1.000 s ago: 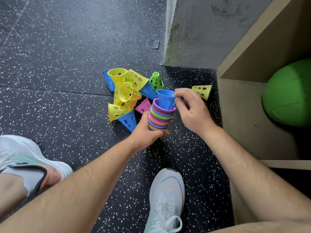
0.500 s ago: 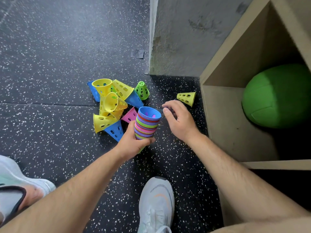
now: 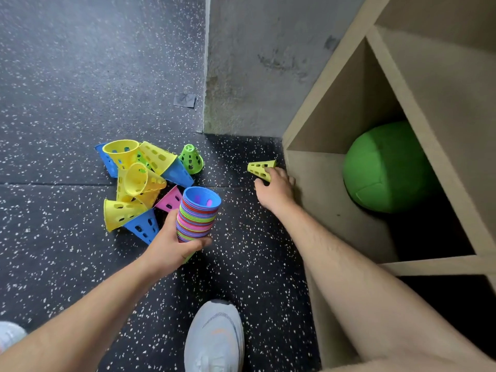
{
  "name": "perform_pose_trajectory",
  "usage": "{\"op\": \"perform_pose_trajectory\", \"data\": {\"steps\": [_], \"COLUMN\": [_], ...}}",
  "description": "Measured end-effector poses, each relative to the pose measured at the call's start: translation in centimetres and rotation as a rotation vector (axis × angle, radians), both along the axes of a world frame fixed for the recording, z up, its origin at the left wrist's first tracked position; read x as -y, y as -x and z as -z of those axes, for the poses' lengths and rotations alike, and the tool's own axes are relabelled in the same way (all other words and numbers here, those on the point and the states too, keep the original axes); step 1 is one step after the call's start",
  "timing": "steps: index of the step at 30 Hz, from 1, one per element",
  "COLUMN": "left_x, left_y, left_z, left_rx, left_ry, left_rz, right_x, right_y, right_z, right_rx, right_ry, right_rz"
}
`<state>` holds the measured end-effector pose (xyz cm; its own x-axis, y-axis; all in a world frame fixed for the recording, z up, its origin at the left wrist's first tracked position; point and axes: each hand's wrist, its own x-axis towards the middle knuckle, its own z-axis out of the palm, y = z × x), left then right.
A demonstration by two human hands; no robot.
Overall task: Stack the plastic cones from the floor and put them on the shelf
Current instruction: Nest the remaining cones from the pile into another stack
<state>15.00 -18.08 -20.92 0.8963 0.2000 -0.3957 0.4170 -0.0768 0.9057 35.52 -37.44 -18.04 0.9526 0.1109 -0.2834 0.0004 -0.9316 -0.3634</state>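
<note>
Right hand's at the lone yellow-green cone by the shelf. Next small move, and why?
Probably grip the lone cone and lift it. The right hand touches its wide end, though a full grip isn't clear. The left hand holds the stack mouth up, ready to take it.

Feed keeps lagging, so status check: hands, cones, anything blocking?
Left hand grips the cone stack. Right hand pinches lone yellow cone beside the shelf. Loose cones piled on floor left of stack. Green ball sits in shelf compartment.
</note>
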Motion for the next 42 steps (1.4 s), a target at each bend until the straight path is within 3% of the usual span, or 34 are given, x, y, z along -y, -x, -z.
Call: {"op": "perform_pose_trajectory", "data": {"steps": [4, 11, 15, 21, 28, 33, 42], "left_x": [0.1, -0.2, -0.2, -0.3, 0.0, 0.3, -0.6], "left_y": [0.0, 0.4, 1.1, 1.6, 1.7, 1.8, 7.2], "left_z": [-0.1, -0.2, -0.4, -0.3, -0.2, -0.7, -2.2], "left_rx": [0.002, -0.001, 0.004, 0.027, 0.03, 0.028, -0.061], "left_ry": [-0.004, 0.012, 0.032, 0.042, 0.04, 0.039, -0.001], "left_rz": [-0.003, -0.004, -0.034, -0.054, -0.084, -0.16, -0.347], "right_x": [0.2, -0.7, -2.5, -4.9, -5.7, -5.3, -7.7], "right_y": [0.0, 2.0, 3.6, 7.1, 9.9, 11.6, 11.7], "right_z": [0.4, -1.8, -4.9, -8.2, -6.9, -5.5, -5.2], "right_rx": [0.126, 0.363, 0.396, 0.509, 0.434, 0.274, 0.182], "right_ry": [-0.104, -0.465, -0.649, -0.758, -0.728, -0.705, -0.744], "right_rz": [-0.004, -0.052, -0.144, -0.394, -0.666, -0.668, -0.503]}}
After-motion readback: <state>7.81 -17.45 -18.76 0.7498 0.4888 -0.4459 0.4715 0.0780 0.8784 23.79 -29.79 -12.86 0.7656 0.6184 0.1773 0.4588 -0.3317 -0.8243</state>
